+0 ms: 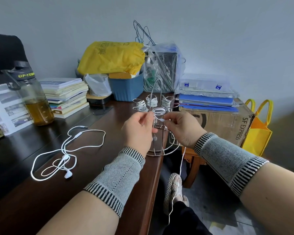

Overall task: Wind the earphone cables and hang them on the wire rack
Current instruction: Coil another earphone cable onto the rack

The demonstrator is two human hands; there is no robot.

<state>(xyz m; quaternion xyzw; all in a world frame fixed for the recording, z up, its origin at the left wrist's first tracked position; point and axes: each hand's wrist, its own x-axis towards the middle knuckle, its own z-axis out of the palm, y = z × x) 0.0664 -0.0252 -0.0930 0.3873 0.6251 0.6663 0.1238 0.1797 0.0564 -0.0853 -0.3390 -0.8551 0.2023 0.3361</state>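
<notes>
Both hands are raised in front of a metal wire rack at the right edge of the dark wooden table. My left hand pinches a white earphone cable, a small loop of which stands above the fingers. My right hand pinches the same cable beside it, and the loose end hangs down past the table edge. Three wound white bundles hang on the rack's upper hooks. A second white earphone set lies unwound on the table to the left.
A drink bottle with amber liquid, stacked books, a blue bin, a yellow bag and plastic bags crowd the table's far side. A cardboard box with folders and a yellow tote stand right.
</notes>
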